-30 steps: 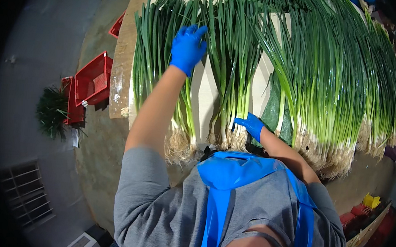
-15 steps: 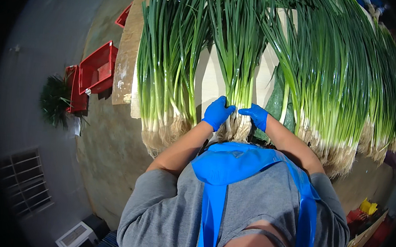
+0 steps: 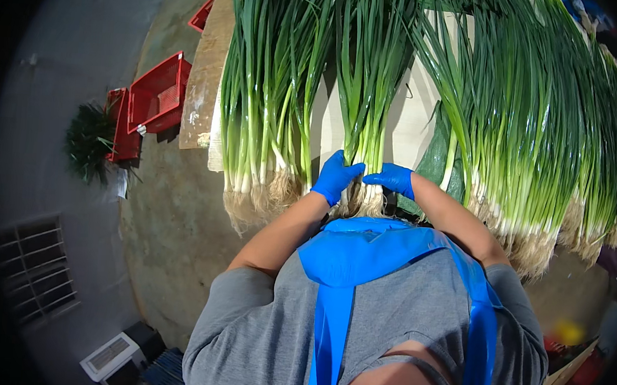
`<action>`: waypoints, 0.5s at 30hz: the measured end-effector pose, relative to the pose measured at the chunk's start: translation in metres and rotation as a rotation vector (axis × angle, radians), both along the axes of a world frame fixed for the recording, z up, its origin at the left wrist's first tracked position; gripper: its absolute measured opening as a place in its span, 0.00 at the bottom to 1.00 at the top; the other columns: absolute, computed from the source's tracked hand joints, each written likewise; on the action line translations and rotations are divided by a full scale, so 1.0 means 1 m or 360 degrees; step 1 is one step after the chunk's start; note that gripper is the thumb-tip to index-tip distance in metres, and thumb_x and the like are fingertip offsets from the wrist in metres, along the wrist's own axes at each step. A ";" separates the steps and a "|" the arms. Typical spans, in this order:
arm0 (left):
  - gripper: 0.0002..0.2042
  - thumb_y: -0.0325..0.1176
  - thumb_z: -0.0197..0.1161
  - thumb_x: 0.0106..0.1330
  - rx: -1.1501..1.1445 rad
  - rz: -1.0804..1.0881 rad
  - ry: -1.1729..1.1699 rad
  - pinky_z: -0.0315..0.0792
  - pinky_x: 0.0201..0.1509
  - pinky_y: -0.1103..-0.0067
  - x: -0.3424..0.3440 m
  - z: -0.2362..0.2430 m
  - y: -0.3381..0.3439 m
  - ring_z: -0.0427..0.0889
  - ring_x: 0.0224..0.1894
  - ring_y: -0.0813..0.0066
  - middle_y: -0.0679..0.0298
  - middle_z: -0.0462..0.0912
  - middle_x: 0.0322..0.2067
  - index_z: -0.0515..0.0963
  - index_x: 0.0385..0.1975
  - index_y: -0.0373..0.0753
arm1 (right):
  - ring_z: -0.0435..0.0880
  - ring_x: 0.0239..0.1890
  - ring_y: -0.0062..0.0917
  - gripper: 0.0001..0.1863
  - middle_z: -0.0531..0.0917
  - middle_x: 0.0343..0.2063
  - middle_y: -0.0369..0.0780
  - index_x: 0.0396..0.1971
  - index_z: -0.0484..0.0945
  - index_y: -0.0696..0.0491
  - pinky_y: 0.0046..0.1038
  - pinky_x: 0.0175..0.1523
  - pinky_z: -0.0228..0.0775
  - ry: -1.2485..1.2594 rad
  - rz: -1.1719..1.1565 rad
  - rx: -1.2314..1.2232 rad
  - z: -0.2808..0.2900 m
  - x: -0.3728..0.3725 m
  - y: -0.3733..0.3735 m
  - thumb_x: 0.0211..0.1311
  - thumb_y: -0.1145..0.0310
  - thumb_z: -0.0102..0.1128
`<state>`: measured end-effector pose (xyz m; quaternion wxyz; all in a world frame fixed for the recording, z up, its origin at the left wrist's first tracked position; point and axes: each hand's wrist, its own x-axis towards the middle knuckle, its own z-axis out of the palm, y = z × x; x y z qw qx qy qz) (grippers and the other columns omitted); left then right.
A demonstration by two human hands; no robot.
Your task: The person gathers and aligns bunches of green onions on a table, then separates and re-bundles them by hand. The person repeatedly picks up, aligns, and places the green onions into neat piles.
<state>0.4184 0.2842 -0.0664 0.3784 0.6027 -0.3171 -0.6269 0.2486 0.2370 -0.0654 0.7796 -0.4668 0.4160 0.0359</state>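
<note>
A bunch of green onions [image 3: 365, 128] lies upright in front of me on the pale board, leaves pointing away and stringy roots toward my apron. My left hand [image 3: 337, 177], in a blue glove, is closed around the left side of its white stem bases. From the other side my right hand [image 3: 392, 180], also gloved in blue, grips the same stems, so the bunch is pressed between both hands. The fingertips behind the stems are hidden. To the left lies another pile of green onions [image 3: 268, 104], separate from the held bunch.
A wide heap of green onions [image 3: 534, 137] covers the right of the table [image 3: 432, 62], beside a dark green cloth or bag [image 3: 433, 147]. Red crates [image 3: 159, 93] sit on the floor at left, with loose greens [image 3: 89, 141] beside them. A barred window [image 3: 37, 266] is in the wall.
My hands have drawn slightly closer together, and the stems between them look more tightly gathered. The whole view has shifted a little.
</note>
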 end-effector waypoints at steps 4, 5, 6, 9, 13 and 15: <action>0.22 0.29 0.66 0.50 0.0072 -0.0103 0.0042 0.71 0.39 0.79 0.003 0.003 -0.002 0.76 0.36 0.74 0.57 0.77 0.36 0.68 0.44 0.29 | 0.72 0.45 0.22 0.24 0.75 0.44 0.40 0.50 0.69 0.54 0.26 0.51 0.63 -0.0190 -0.0106 -0.0263 -0.021 -0.005 0.002 0.53 0.62 0.60; 0.22 0.29 0.66 0.50 0.0078 -0.0119 0.0066 0.71 0.39 0.80 0.006 -0.004 0.000 0.76 0.36 0.74 0.57 0.77 0.36 0.68 0.44 0.29 | 0.72 0.45 0.22 0.24 0.75 0.44 0.40 0.50 0.69 0.55 0.26 0.51 0.63 -0.0218 -0.0161 -0.0338 -0.022 -0.004 0.002 0.54 0.63 0.60; 0.23 0.29 0.67 0.49 0.0083 -0.0134 -0.0048 0.71 0.40 0.80 0.008 -0.020 0.005 0.76 0.36 0.75 0.57 0.77 0.37 0.68 0.45 0.29 | 0.74 0.43 0.24 0.23 0.76 0.43 0.42 0.48 0.69 0.56 0.27 0.49 0.65 -0.0142 -0.0391 -0.0163 -0.021 -0.004 -0.001 0.54 0.63 0.60; 0.24 0.32 0.68 0.49 0.0030 -0.0269 -0.0357 0.68 0.44 0.80 0.009 -0.021 0.011 0.75 0.39 0.76 0.58 0.77 0.39 0.69 0.45 0.29 | 0.77 0.39 0.27 0.22 0.77 0.39 0.44 0.46 0.69 0.60 0.27 0.44 0.69 0.0263 -0.0783 -0.0112 -0.019 -0.002 -0.013 0.54 0.63 0.59; 0.22 0.30 0.64 0.52 -0.0102 -0.0056 -0.0179 0.68 0.44 0.78 0.003 -0.016 0.023 0.74 0.40 0.73 0.57 0.77 0.39 0.67 0.47 0.31 | 0.78 0.37 0.26 0.24 0.77 0.39 0.42 0.48 0.67 0.56 0.27 0.40 0.71 0.0037 -0.0732 -0.0148 0.013 0.019 -0.016 0.53 0.64 0.61; 0.20 0.28 0.60 0.55 -0.0331 -0.0008 -0.0475 0.68 0.44 0.77 0.006 0.007 0.028 0.74 0.40 0.71 0.56 0.76 0.39 0.66 0.47 0.31 | 0.78 0.37 0.23 0.21 0.78 0.38 0.39 0.47 0.69 0.54 0.27 0.40 0.71 -0.0052 -0.0686 -0.0054 0.015 0.029 -0.018 0.53 0.66 0.60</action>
